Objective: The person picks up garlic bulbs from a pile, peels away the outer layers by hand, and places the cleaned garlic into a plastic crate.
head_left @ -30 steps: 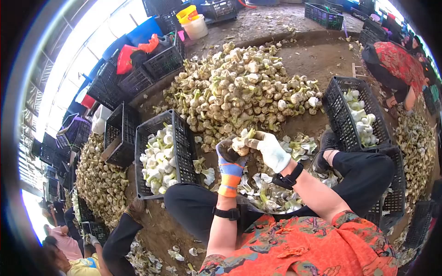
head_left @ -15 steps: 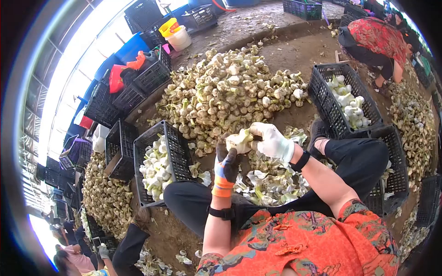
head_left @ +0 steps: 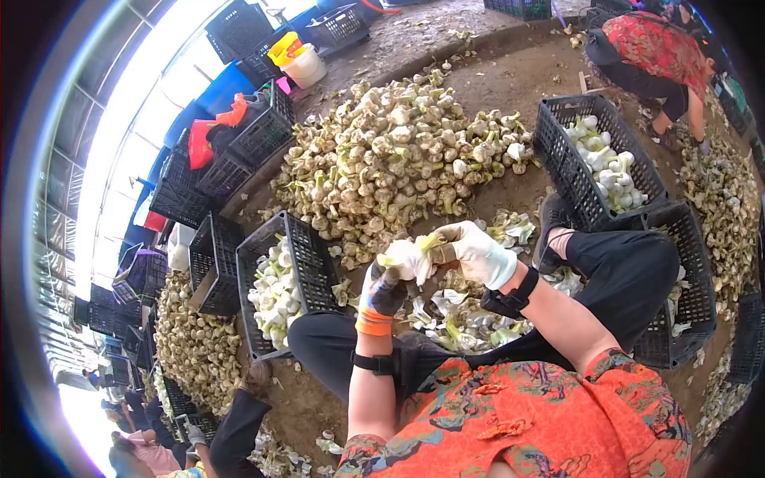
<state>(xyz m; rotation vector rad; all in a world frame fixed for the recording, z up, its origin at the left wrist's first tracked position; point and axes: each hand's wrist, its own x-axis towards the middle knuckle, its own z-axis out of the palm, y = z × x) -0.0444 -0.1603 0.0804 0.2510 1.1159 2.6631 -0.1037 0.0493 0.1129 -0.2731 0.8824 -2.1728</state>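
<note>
Between my two gloved hands is a garlic bulb [head_left: 408, 256], whitish with a greenish stem end and loose outer skin. My left hand [head_left: 382, 296], in a dark-palmed glove with an orange cuff, closes around its lower left side. The white-gloved right hand [head_left: 478, 253] pinches the skin or stem at the bulb's upper right. Below them, peeled garlic skins [head_left: 470, 315] lie on the ground between my legs. Beyond my hands rises a large heap of unpeeled garlic bulbs [head_left: 390, 155].
Black crates of cleaned white garlic stand at left [head_left: 275, 291] and right [head_left: 606, 163]. Another crate [head_left: 677, 295] sits by my right knee. More garlic [head_left: 195, 331] lies at far left. One person [head_left: 657, 60] bends at upper right; another [head_left: 151, 450] is at lower left.
The bulb has turned in my hands and shows more white, with its skin pulled loose. My left hand has lowered slightly, and the right hand has shifted a little to the right.
</note>
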